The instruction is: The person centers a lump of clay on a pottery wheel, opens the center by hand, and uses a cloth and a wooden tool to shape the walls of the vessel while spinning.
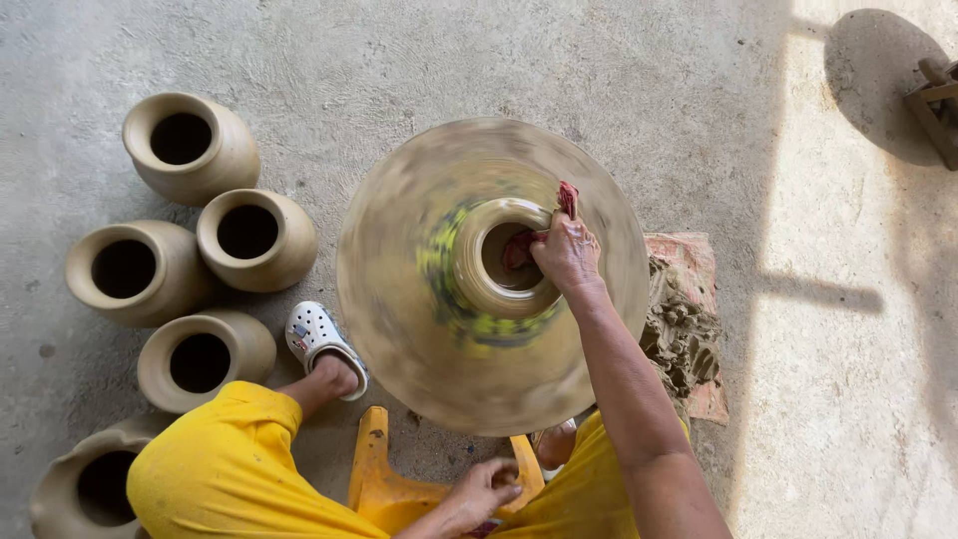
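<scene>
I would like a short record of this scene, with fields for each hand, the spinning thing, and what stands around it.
right hand: right hand presses a red cloth on the rim of the clay pot
left hand: left hand rests on the yellow stool
wheel: the wheel is blurred by spinning
left of wheel: five finished pots on the concrete floor
right of wheel: lump of clay on a sheet
</scene>
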